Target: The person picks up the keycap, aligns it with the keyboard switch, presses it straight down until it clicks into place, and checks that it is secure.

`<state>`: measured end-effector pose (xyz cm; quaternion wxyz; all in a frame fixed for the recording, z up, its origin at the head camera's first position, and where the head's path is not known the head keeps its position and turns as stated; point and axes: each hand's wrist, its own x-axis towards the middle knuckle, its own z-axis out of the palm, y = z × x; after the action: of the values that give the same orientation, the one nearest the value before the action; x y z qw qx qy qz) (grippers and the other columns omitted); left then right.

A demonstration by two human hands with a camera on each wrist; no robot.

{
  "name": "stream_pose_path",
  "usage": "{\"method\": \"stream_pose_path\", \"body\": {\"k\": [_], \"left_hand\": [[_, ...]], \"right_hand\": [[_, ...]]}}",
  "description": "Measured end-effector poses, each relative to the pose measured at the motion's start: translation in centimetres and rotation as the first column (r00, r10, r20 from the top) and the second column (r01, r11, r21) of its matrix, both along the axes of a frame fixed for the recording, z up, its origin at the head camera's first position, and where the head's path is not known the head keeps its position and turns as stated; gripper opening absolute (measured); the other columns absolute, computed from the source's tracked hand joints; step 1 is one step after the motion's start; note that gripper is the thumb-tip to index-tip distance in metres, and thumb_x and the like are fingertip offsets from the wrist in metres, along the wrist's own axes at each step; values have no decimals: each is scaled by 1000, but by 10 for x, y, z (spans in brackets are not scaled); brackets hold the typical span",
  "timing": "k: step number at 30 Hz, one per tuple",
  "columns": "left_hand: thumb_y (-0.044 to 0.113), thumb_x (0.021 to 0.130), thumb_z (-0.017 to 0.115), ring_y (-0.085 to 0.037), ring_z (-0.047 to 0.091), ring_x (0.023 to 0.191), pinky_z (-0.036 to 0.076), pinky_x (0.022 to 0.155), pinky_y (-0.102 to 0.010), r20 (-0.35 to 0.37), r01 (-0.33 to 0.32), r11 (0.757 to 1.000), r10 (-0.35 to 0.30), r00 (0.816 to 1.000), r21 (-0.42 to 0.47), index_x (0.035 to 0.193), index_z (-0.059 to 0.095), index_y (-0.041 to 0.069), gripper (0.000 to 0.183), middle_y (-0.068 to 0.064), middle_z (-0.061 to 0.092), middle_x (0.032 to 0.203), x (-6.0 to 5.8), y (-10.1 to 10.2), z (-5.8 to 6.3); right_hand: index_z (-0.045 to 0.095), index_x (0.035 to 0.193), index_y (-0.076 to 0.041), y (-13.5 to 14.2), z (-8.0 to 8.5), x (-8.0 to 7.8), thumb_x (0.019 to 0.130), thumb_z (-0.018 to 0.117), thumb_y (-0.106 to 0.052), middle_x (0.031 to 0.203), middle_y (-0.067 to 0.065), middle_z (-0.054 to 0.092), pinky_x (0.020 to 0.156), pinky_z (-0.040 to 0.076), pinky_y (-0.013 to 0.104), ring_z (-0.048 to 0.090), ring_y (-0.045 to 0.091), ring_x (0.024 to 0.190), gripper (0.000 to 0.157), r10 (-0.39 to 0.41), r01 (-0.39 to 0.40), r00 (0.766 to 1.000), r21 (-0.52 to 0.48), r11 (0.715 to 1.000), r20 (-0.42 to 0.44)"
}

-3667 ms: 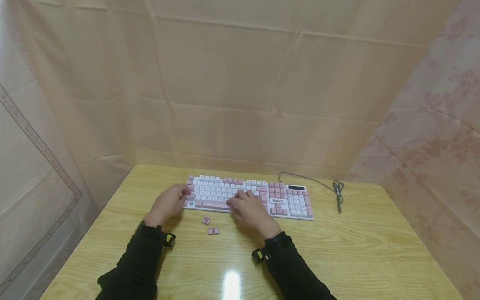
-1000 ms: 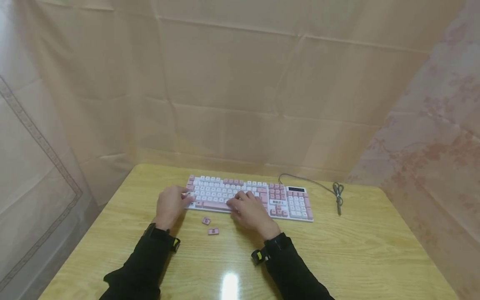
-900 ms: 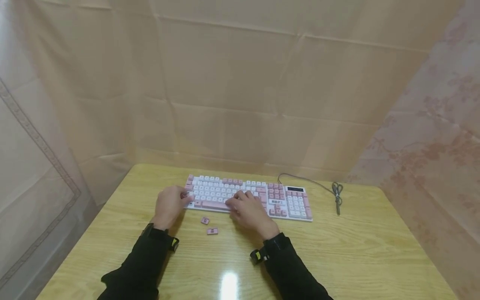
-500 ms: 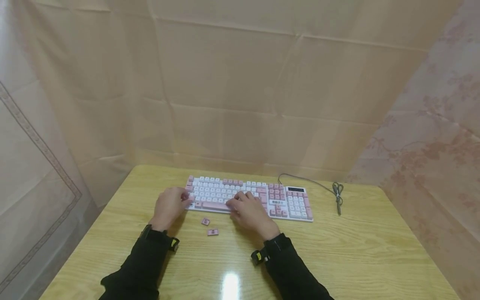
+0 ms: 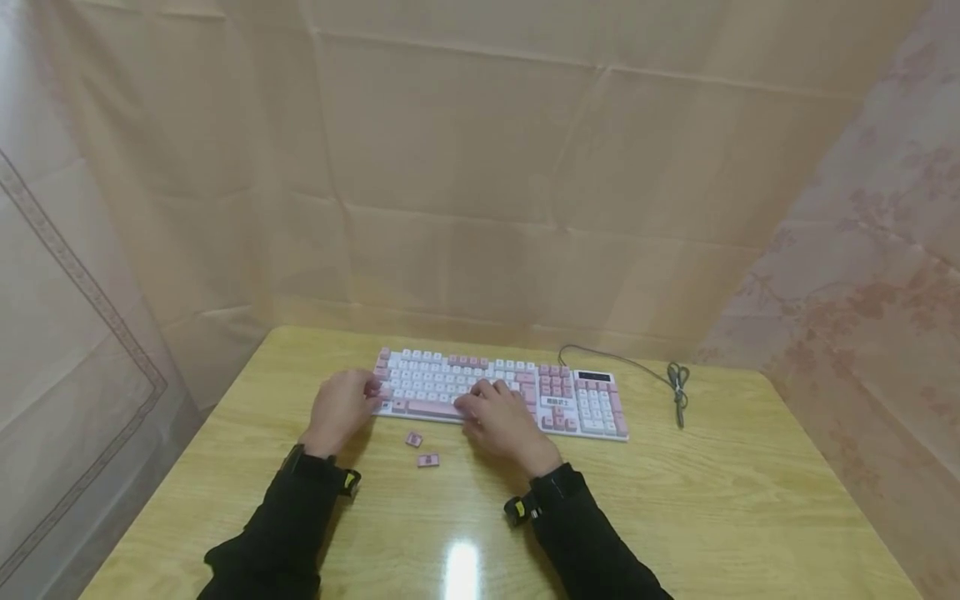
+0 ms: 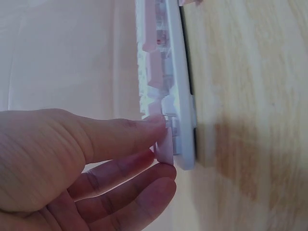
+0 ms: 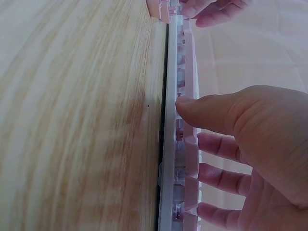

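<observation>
A white and pink keyboard (image 5: 435, 385) lies on the table. At its near left corner my left hand (image 5: 341, 411) pinches a pink keycap (image 6: 165, 148) between thumb and fingers. The left wrist view has this keycap against the keyboard's end; whether it is seated on its switch I cannot tell. My right hand (image 5: 506, 425) rests on the keyboard, its thumb at the front edge by the pink space bar (image 5: 427, 409) and its other fingers spread over the keys. Two loose pink keycaps, a squarish one (image 5: 414, 438) and a longer one (image 5: 428, 460), lie in front of the keyboard.
A thin cable (image 5: 618, 358) runs from the keyboard's back to a tied bundle (image 5: 678, 387) at the right. The wooden table (image 5: 735, 500) meets a beige cloth (image 5: 465, 183) at the back, with patterned cloth to the right.
Over the last few seconds my left forearm has shifted slightly right and the left fingers have adjusted at the keyboard's corner. My right hand and the loose keycaps stay in place.
</observation>
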<state>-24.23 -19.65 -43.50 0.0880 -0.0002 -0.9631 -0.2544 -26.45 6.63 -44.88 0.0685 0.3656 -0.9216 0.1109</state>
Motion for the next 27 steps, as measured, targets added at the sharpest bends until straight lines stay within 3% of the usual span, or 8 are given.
{"method": "stream_pose_path", "body": {"k": [16,27], "left_hand": [[8,79,73,-23,58,78,49,69,-39,51,-8,1000,7,999,6,95,71,3,16,-11,67,90,0,-1,1],[20,82,72,-19,53,66,44,59,-35,45,29,999,-27,999,-43,90,71,6,17,-6,65,81,1,-1,7]], "right_hand": [[64,120,-21,0,2,0,88,64,-25,112,2,57,80,43,38,47,22,99,33,3,-3,1000,12,1000,0],[65,119,-20,-1,4,1,88,65,-24,111,3,57,79,44,39,48,22,98,32,8,-8,1000,5,1000,-5]]}}
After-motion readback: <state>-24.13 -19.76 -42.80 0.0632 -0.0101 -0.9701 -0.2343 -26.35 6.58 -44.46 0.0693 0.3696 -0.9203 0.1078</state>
